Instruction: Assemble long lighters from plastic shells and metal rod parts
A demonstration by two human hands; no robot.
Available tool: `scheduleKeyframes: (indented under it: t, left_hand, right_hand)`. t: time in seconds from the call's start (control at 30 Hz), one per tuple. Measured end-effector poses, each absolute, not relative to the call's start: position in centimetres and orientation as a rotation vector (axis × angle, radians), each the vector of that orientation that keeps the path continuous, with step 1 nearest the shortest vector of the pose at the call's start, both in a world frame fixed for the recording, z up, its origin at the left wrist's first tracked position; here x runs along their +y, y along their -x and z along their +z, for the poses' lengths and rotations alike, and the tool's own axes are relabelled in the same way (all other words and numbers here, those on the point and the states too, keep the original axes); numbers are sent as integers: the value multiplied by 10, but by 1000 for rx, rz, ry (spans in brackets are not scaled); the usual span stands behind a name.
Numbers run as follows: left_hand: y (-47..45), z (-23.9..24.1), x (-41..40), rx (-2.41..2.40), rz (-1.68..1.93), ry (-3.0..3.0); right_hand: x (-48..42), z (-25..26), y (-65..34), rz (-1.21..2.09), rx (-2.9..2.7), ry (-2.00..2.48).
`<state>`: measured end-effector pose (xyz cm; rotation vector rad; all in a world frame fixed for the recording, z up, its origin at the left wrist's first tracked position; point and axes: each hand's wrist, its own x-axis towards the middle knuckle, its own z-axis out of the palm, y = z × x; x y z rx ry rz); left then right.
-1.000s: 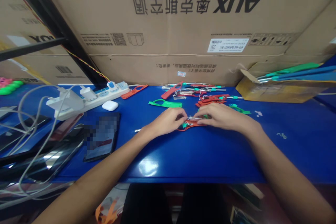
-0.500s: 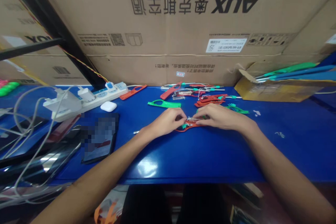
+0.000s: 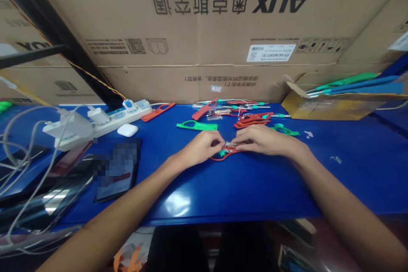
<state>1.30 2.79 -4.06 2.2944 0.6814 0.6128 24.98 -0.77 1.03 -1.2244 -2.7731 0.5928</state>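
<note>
A red plastic handle shell of a long-reach lighter (image 3: 219,158) lies on the blue table, between my hands. Inside it I see a teal piece, thin white wire (image 3: 227,143) and a clear part. My left hand (image 3: 204,146) is closed at the shell's left end, thumb and forefinger pinching near the wire. My right hand (image 3: 259,139) is closed over the shell's right end, its fingertips on the clear part and the shell. The fingers hide much of the contents. Just behind lie a green handle shell (image 3: 200,126) and a pile of red lighter pieces (image 3: 253,120).
A yellowish carton (image 3: 321,108) of green and blue lighters stands at the back right. To the left are a white power strip (image 3: 111,125) with chargers, an earbud case (image 3: 127,130), a phone (image 3: 117,174) and loose cables. Cardboard (image 3: 204,29) walls the back.
The view has shifted a little, so the scene sits slightly further left. Both hands stay at the red shell, with barely any movement of the fingers.
</note>
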Motion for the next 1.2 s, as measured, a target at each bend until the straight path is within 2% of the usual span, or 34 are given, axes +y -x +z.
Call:
scheduleKeyframes:
  t: [0.2,0.93,1.2]
  left_hand:
    - [-11,-40,29,698,626,-2287]
    - [-3,-17,23,658,556,-2871]
    - [13,-10,24,700,291,-2937]
  right_hand:
    - [-6,8,-249,780,-2695,1238]
    - [-10,15,-252,916,-2605,1131]
    - [-16,23,-245,866,-2568,1311]
